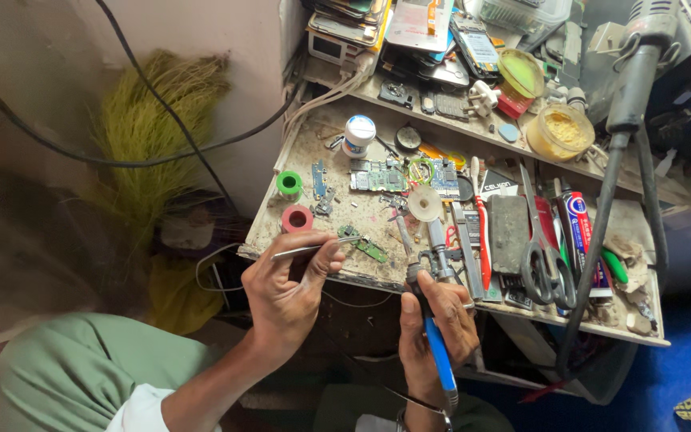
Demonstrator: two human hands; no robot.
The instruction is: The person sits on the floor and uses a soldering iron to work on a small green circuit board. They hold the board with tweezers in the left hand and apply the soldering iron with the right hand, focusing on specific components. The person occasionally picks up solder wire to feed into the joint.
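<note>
On the messy bench, the small green board (364, 243) lies slanted at one o'clock from the left hand (289, 292) pinching tweezers (313, 249), nearer than the right hand (433, 320) gripping the blue iron (439, 352).

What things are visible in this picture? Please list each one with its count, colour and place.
tweezers: 1, silver, in left hand
soldering iron: 1, blue handle, in right hand
small circuit board: 1, green, bench front, at tweezer tips
tape rolls: 2, green and red, bench left
scissors: 1, grey, bench right
jar: 1, yellow contents, upper shelf
phones: several, stacked, shelf top
left hand: 1, bench front edge
right hand: 1, below bench edge
</note>
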